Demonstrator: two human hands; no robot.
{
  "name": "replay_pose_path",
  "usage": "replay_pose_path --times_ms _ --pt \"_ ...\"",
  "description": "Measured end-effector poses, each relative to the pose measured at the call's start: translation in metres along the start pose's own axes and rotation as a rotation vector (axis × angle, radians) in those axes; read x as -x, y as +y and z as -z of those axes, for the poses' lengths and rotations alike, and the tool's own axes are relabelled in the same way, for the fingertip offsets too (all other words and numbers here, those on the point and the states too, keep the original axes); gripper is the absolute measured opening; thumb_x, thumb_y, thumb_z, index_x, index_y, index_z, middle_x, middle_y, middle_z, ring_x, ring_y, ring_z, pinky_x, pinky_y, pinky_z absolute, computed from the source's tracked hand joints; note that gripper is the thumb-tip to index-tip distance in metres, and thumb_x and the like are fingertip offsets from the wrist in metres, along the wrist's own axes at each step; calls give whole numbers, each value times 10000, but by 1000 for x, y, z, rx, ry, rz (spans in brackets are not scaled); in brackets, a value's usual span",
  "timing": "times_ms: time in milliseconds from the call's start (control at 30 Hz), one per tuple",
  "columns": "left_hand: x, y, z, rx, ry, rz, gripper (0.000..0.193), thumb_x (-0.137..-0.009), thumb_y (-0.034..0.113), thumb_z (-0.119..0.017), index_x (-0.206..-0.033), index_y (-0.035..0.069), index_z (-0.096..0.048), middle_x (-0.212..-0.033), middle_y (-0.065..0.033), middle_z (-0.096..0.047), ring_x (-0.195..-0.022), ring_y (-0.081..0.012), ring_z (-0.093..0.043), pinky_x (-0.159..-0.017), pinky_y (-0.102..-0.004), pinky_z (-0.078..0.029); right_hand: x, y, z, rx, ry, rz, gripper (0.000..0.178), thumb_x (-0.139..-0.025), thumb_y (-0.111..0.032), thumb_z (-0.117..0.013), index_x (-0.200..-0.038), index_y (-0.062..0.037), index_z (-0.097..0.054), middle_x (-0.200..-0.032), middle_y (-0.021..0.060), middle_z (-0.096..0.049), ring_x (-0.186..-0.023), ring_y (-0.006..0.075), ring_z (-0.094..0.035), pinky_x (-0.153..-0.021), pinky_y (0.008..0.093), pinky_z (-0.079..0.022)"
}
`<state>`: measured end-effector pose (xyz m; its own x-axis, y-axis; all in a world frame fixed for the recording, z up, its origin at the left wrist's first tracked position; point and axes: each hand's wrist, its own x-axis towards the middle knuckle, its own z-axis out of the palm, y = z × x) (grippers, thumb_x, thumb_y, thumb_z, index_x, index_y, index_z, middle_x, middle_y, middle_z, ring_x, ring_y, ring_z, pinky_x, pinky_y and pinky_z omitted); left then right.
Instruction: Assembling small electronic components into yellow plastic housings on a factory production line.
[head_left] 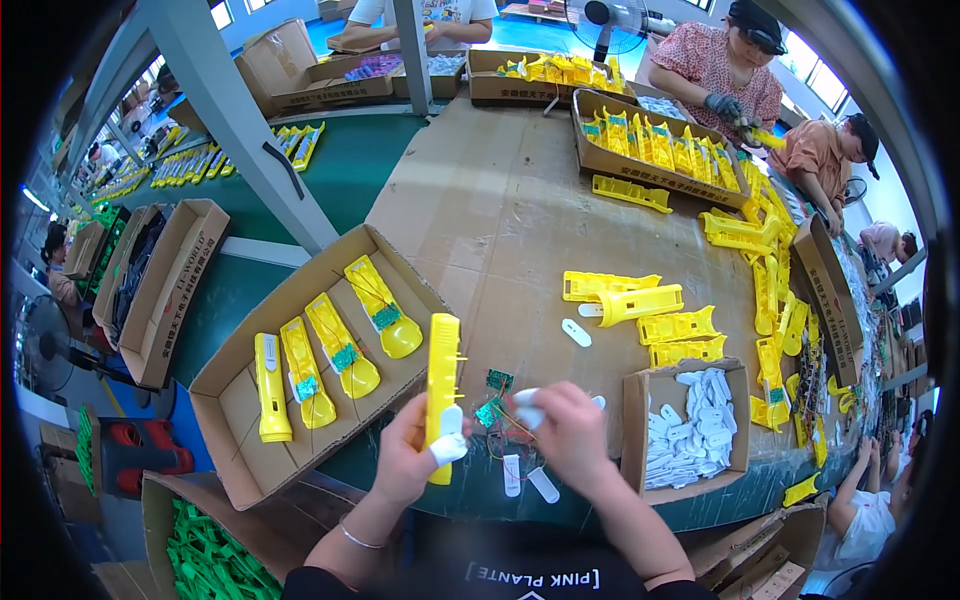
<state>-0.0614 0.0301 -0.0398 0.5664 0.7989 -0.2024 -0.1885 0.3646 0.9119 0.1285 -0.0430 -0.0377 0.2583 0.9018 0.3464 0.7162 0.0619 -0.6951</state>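
Observation:
My left hand (405, 455) grips a yellow flashlight housing half (441, 375) held on end, a white piece against its lower part under the thumb. White covers sit on some of my fingertips. My right hand (572, 435) is to the right, its thumb and finger pinched over thin wires; what lies between them is too small to make out. Beside those fingertips is a green circuit board (488, 411) with wires, and another circuit board (499, 379) lies just beyond. Two white oblong pieces, a left one (512, 475) and a right one (543, 485), lie nearer me.
At left, a cardboard tray (231, 462) holds several yellow flashlight bodies (340, 350). A carton (634, 440) of white pieces (695, 425) stands at right. Yellow housing halves (640, 303) lie beyond it. A metal post (240, 130) rises at left. Co-workers (725, 75) work at the far side.

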Motion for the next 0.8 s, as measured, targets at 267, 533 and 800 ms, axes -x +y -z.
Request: replay_pose_path --times_ms 267,533,800 --pt "-3 -10 1 52 -27 -21 537 -737 34 -623 -1220 -32 -396 -1101 -181 -556 -1018 -250 -564 -914 -370 -445 -6 4 -5 8 -98 128 206 -648 52 -634 -829 -19 -566 -849 96 -581 -789 249 -569 -686 342 -455" --pt "2 8 -33 19 -169 -143 591 -749 92 -638 -1253 -23 -351 -1049 -181 -575 -976 -249 -579 -875 -373 -456 -12 -30 41 -370 -296 -329 126 -760 -14 -652 -835 14 -554 -771 103 -627 -731 131 -641 -614 240 -502" --pt "-19 -16 -12 431 -317 33 497 -865 236 -532 -1241 -39 -356 -1099 -137 -525 -937 -209 -567 -846 -329 -458 -5 -33 44 -584 -253 -203 151 -751 -9 -664 -878 18 -587 -740 66 -605 -682 99 -611 -592 223 -493"
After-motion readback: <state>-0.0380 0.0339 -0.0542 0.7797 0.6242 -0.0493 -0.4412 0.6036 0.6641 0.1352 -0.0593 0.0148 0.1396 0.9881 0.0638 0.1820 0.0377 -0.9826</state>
